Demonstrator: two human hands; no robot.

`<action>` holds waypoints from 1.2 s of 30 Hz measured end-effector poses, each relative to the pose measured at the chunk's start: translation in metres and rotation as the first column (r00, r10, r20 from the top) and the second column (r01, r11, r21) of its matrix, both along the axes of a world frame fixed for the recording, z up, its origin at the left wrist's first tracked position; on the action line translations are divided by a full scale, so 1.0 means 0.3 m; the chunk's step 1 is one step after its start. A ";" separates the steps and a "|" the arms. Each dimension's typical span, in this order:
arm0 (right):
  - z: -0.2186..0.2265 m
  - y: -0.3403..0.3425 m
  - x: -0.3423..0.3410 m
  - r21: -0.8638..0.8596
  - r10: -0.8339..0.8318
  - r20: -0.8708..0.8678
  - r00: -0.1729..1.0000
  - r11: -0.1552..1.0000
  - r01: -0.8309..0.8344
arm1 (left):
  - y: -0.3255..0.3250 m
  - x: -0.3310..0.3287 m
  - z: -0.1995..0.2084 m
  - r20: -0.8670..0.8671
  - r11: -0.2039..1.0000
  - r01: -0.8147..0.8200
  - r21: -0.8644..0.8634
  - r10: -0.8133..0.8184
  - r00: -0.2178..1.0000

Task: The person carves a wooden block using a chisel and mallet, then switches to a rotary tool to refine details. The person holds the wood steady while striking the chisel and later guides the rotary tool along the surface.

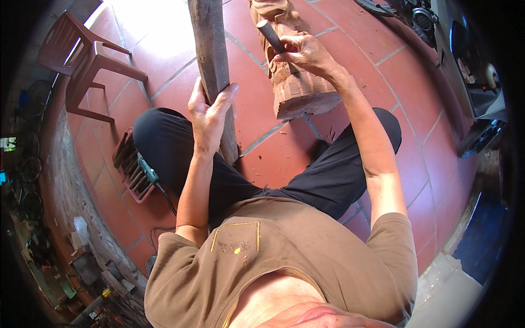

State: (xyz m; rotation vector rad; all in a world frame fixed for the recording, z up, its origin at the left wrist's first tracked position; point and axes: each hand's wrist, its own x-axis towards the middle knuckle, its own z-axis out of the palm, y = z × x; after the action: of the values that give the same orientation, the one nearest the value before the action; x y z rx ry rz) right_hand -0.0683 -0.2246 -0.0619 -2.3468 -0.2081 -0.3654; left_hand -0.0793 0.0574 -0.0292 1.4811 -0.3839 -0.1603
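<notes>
The left hand [210, 121] clasped a club [211, 46] beside the carving [295, 94]; the right hand [310, 54] pinched a chisel [270, 36] over it, seemingly for control.

Strong light from the upper left of the frame bleaches the terracotta floor tiles [270, 165] white near the top and leaves a bluish sheen at right. The far left sinks into soft, murky shadow. Fisheye distortion bows the outer grout lines [429, 188] and blackens the corners; the wood carving [303, 92] looks fairly sharp.
</notes>
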 end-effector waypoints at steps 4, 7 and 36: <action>0.035 0.027 -0.009 -0.076 0.005 -0.045 0.999 0.997 -0.009 | -0.021 -0.003 0.001 0.099 0.998 -0.053 -0.018 0.054 0.994; 0.045 0.034 -0.012 -0.066 0.019 -0.055 0.998 0.998 -0.023 | -0.037 -0.009 0.005 0.124 0.996 -0.063 0.056 0.056 0.991; 0.027 -0.057 -0.054 0.057 -0.033 -0.081 0.996 0.998 0.037 | 0.012 0.009 0.073 -0.033 0.993 0.099 0.064 -0.097 0.995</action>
State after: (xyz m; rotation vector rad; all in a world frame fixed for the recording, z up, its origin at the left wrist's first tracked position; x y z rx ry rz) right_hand -0.0845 -0.2417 -0.0539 -2.3052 -0.1166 -0.2897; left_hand -0.0767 0.0610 -0.0073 1.5237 -0.4309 -0.2751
